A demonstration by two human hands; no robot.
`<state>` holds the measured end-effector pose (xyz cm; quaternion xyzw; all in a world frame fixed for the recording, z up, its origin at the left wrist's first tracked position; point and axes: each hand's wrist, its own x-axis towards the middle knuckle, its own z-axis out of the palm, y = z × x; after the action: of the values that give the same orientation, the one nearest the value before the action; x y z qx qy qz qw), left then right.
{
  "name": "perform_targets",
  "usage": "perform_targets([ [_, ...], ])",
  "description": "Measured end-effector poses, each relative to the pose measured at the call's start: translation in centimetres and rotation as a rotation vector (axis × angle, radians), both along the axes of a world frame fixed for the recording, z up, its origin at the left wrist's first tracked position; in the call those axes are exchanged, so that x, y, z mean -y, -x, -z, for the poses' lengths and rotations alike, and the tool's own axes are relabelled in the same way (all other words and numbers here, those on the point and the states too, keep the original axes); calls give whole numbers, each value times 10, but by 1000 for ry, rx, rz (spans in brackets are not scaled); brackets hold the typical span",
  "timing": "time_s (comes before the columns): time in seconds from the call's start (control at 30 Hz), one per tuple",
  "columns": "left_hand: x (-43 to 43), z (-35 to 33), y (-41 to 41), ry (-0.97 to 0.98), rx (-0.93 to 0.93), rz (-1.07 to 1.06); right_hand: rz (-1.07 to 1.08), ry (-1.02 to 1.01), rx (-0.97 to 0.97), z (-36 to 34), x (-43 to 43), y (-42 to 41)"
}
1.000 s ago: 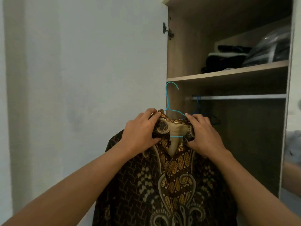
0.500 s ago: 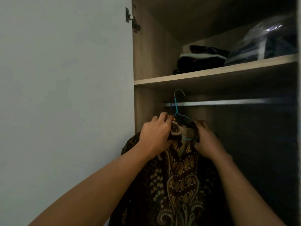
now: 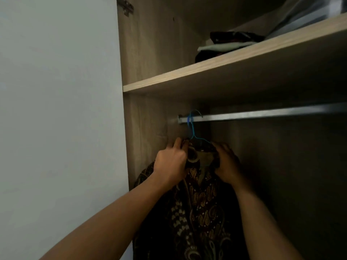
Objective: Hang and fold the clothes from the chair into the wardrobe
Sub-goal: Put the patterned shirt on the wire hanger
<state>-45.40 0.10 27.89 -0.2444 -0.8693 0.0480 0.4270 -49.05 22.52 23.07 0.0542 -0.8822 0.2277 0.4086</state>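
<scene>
Under the wooden shelf (image 3: 225,72), at the left end of the metal rail (image 3: 262,114), the hook of the blue wire hanger (image 3: 192,128) crosses the bar. The left hand (image 3: 171,162) clutches one side of the batik shirt (image 3: 199,212) at the collar and the right hand (image 3: 228,162) clutches the other, fingers curled into the cloth. The shirt hangs between the forearms, just inside the wardrobe's side panel (image 3: 146,53). My call for doing this well: lower gently until the rail takes the weight, let go one hand at a time, then square the collar so the shoulders sit level. It's dim in there, so I can't tell whether the hook is fully seated. The hanger's arms are buried under fabric, the hem runs off the bottom edge, and the folded clothes (image 3: 225,45) on the shelf are only dark and pale layers. No chair in view.
</scene>
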Motion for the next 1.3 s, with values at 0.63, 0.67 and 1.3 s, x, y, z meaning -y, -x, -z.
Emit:
perform_targets([
  [0.63, -26, 21, 27, -3, -19, -16, -124, 154, 50, 11, -3, 25],
  [0.67, -26, 22, 27, -16, -14, -4, -170, 179, 61, 11, -2, 23],
  [1.3, 23, -35, 38, 40, 277, 105, -438, 345, -164, -81, 79, -25],
])
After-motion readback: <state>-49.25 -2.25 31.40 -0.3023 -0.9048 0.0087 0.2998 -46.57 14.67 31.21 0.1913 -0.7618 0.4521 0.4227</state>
